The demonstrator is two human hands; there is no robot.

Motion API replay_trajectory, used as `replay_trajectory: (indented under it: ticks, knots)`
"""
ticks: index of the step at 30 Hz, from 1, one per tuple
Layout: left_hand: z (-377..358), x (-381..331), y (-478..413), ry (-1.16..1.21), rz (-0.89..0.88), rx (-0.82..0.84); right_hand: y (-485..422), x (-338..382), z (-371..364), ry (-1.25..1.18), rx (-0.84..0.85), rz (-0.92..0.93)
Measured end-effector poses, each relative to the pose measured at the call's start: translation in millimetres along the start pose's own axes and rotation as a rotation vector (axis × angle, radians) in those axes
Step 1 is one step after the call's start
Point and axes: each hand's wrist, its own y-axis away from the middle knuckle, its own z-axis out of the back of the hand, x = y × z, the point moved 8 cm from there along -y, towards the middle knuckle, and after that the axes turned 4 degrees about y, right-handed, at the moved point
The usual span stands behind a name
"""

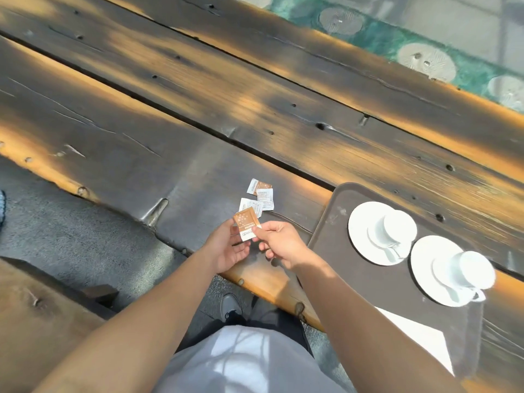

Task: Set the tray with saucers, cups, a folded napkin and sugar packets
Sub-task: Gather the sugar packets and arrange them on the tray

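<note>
left hand [226, 248] and right hand [279, 243] pinch one sugar packet [247, 226] between fingertips | loose packets [259, 197] on table at 12 o'clock of it | tray [334, 251] at 3 o'clock; two saucers with cups, napkin [419, 338]

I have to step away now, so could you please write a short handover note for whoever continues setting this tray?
Both hands: left hand and right hand hold one sugar packet between them.
Loose sugar packets: on the wooden table, left of the tray.
Done: two saucers, each with a cup, and the folded napkin are on the tray.
Left: move all packets onto the tray.
</note>
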Motion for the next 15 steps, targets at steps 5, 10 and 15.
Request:
replay_trajectory:
  ticks: [5,10,15]
  knots:
    - [-15.2,1.7,1.9,0.211,0.052,0.122,7.9,-10.2,-10.6,0.114,-0.056,0.035]
    - [-16.7,5.1,1.7,0.204,0.066,0.172,6.1,-15.6,-13.1,0.249,-0.105,0.031]
    - [-16.5,2.0,5.3,0.189,0.069,0.207,4.7,-22.1,-10.0,0.223,-0.056,-0.041]
